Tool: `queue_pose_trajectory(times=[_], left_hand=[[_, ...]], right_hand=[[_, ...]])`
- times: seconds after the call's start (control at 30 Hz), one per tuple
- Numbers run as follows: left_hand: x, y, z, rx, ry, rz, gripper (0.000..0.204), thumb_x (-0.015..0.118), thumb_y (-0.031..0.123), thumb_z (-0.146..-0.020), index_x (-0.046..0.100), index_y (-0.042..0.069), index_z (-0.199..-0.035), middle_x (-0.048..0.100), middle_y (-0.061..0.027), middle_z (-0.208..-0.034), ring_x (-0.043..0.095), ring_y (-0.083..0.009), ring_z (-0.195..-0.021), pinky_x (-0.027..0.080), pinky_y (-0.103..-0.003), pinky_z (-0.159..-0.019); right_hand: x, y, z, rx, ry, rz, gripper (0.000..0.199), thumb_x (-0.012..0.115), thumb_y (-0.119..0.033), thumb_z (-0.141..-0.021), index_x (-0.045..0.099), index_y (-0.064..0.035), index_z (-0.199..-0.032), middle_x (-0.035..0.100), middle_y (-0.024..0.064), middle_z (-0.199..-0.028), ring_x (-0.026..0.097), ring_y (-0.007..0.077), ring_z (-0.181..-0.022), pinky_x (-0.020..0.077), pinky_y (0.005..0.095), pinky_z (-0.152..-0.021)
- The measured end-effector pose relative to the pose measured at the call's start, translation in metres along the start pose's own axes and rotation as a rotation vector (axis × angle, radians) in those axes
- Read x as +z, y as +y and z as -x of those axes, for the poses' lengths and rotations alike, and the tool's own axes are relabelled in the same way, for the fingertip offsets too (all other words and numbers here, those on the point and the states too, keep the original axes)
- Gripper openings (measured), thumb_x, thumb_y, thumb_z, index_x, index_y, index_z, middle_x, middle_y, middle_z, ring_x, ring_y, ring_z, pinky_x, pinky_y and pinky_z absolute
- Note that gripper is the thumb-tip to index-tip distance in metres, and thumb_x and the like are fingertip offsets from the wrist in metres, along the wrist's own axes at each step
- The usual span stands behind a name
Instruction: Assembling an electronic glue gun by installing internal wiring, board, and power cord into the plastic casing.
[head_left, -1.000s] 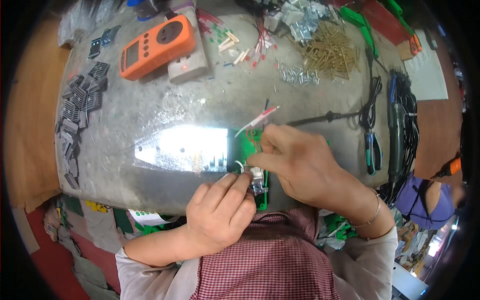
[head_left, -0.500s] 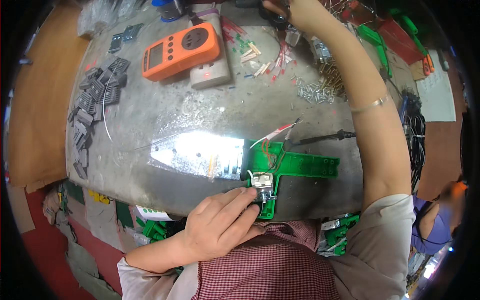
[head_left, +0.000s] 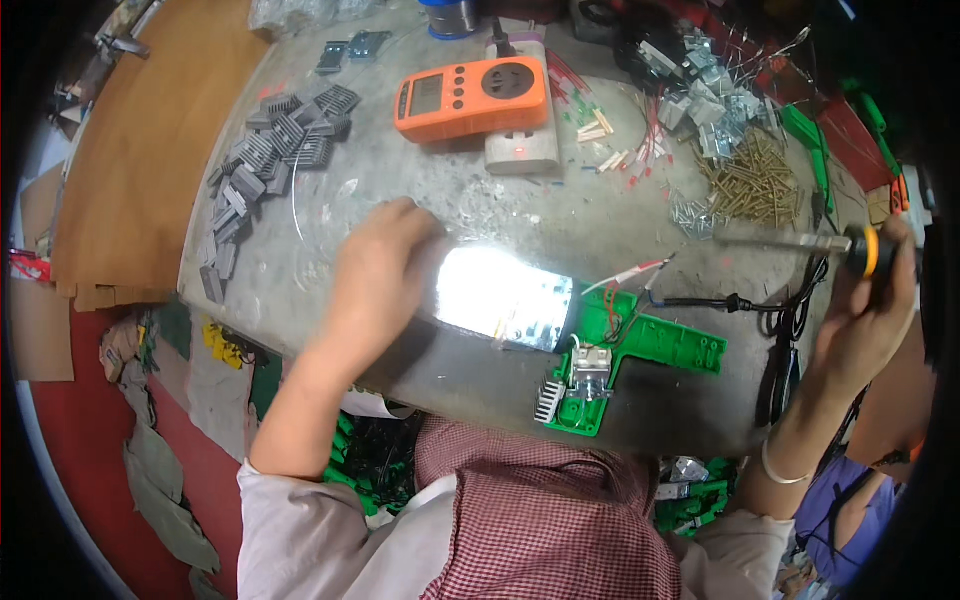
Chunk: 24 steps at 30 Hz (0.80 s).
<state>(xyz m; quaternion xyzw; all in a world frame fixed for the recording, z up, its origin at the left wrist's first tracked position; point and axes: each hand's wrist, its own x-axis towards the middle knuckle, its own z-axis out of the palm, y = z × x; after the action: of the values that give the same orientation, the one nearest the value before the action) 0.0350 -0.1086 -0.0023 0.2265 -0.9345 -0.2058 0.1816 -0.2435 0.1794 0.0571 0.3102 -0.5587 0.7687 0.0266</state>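
My right hand (head_left: 872, 315) is raised at the right side, its fingers wrapped round the black and yellow handle of a screwdriver (head_left: 868, 252). The screwdriver's blurred shaft points left over the table. My left hand (head_left: 382, 275) is closed over the left end of a shiny metal plate (head_left: 545, 308), covering that tip; its fingertips are hidden. The plate's other end meets an open green plastic housing (head_left: 675, 345) with a side handle. Inside the housing sits a silver-and-white metal part (head_left: 592, 365). A grey finned block (head_left: 548, 400) stands at its lower left, and red and white wires (head_left: 630, 275) rise from it.
An orange meter (head_left: 470, 98) lies on a white power strip (head_left: 525, 152). Grey finned blocks (head_left: 270, 145) are heaped at left. Brass screws (head_left: 755, 180), small silver pieces (head_left: 695, 218) and metal brackets (head_left: 710, 100) lie at far right. A black cable (head_left: 715, 303) runs right from the housing.
My left hand has gone from the silver part to the plate's left end. My right hand has come back from the far edge, now with a screwdriver. The whole view has shifted.
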Motion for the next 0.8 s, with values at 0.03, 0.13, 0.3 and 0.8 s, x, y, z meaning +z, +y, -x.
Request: queue_pose_trajectory(times=[0.03, 0.13, 0.3, 0.8], left_hand=[[0.000, -0.003, -0.005, 0.004, -0.013, 0.012, 0.008, 0.063, -0.002, -0.083, 0.060, -0.002, -0.091, 0.058, -0.0147, -0.086, 0.059, -0.0342, -0.083, 0.047, -0.037, -0.074], [-0.006, 0.004, -0.009, 0.003, 0.101, 0.015, 0.004, 0.060, -0.005, -0.084, 0.058, -0.003, -0.087, 0.057, -0.0144, -0.082, 0.058, -0.0312, -0.077, 0.046, -0.035, -0.071], [-0.019, 0.057, 0.010, 0.388, -0.055, 0.206, 0.020, 0.070, 0.001, -0.073, 0.073, 0.007, -0.092, 0.056, -0.0084, -0.072, 0.058, -0.0232, -0.063, 0.044, -0.033, -0.054], [0.012, 0.086, 0.014, 0.413, -0.190, -0.056, 0.043, 0.069, 0.000, -0.066, 0.068, 0.007, -0.108, 0.055, -0.0050, -0.072, 0.058, -0.0224, -0.063, 0.047, -0.036, -0.053]], right_hand=[[0.005, -0.005, 0.013, 0.117, 0.044, -0.062, 0.028, 0.046, -0.022, -0.104, 0.059, 0.0015, -0.112, 0.063, 0.0086, -0.098, 0.037, 0.0008, -0.051, 0.0321, 0.0137, -0.048], [0.021, 0.000, 0.045, 0.223, 0.107, -0.077, 0.026, 0.046, -0.026, -0.103, 0.053, -0.0009, -0.104, 0.058, 0.0060, -0.076, 0.033, 0.0018, -0.043, 0.0278, 0.0158, -0.042], [0.021, 0.017, 0.064, 0.318, 0.077, -0.034, 0.025, 0.044, -0.030, -0.104, 0.050, -0.0051, -0.103, 0.050, 0.0030, -0.066, 0.032, 0.0029, -0.045, 0.0245, 0.0185, -0.043], [0.023, 0.025, 0.072, 0.387, 0.095, -0.031, 0.027, 0.051, -0.029, -0.098, 0.054, -0.0016, -0.098, 0.053, 0.0017, -0.065, 0.032, 0.0022, -0.042, 0.0242, 0.0183, -0.041]])
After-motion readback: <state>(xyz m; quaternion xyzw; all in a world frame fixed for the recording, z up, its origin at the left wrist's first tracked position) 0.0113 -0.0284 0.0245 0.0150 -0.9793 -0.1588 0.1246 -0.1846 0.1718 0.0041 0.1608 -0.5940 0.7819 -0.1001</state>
